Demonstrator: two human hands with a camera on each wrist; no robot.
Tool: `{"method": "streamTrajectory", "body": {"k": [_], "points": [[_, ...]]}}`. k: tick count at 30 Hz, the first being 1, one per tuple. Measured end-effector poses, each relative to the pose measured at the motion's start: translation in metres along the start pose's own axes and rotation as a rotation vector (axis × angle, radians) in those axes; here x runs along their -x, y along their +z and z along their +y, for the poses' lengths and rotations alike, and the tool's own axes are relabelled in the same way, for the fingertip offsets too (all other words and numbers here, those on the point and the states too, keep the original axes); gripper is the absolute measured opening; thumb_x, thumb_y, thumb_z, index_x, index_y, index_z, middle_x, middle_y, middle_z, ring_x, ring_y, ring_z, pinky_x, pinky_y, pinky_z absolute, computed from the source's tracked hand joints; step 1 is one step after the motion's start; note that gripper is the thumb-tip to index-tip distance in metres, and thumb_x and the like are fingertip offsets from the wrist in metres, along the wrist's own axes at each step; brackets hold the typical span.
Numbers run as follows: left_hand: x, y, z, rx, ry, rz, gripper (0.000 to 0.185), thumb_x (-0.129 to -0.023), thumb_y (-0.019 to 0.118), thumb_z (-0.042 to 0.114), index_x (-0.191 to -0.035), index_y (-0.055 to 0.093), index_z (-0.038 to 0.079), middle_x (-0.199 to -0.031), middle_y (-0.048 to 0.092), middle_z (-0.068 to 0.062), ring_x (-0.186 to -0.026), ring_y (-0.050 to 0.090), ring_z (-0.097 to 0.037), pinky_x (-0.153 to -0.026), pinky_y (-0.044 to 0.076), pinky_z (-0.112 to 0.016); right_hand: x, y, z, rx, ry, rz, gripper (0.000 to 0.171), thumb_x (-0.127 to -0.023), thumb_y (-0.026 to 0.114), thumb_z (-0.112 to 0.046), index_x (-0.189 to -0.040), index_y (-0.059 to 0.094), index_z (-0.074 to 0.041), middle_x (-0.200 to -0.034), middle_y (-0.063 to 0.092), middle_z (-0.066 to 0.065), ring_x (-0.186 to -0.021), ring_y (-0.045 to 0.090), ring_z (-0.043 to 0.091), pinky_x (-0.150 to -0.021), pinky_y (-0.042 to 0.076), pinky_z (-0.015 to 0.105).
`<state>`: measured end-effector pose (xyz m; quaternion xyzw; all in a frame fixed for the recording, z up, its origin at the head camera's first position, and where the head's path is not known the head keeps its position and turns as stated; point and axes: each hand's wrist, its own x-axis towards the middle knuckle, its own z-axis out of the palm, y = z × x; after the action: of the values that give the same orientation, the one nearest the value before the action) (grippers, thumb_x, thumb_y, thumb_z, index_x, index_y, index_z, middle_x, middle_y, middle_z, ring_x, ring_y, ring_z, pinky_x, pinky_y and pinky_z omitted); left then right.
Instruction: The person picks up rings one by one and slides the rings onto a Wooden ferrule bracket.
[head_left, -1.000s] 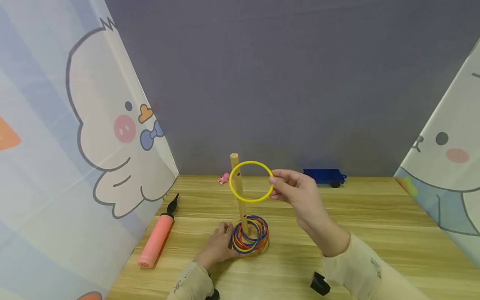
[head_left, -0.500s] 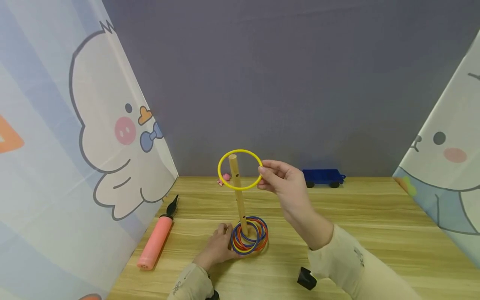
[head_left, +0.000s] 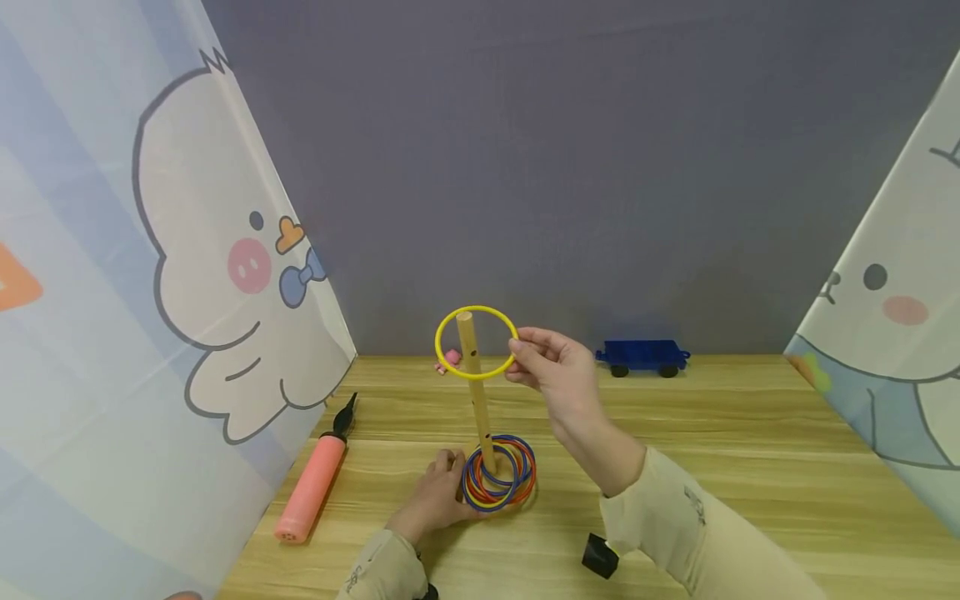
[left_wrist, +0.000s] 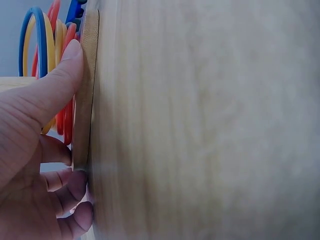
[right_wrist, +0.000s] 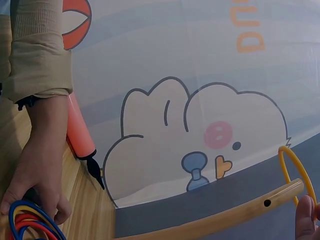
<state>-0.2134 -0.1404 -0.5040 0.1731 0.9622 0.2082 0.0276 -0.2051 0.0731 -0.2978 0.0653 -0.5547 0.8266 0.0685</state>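
right hand pinches yellow ring | ring encircles upright peg top

Right hand raised, fingertips pinching; left hand low, fingers curled.
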Motion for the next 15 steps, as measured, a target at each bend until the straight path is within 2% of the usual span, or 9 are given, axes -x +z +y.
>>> {"method": "streamTrajectory", "body": {"k": [15], "points": [[-0.003, 0.005, -0.004, 0.001, -0.007, -0.009, 0.113, -0.070, 0.082, 0.055, -0.147, 0.032, -0.010, -0.134, 0.036, -0.022, -0.117, 0.043, -0.042, -0.091, 0.040, -0.059, -0.001, -0.022, 0.026, 0.078, 0.123, -0.012, 0.026, -0.093, 0.063, 0.000, -0.117, 0.061, 0.009, -0.084, 0.063, 0.008, -0.065, 0.064, 0.014, -0.067, 0.057, 0.028]]}}
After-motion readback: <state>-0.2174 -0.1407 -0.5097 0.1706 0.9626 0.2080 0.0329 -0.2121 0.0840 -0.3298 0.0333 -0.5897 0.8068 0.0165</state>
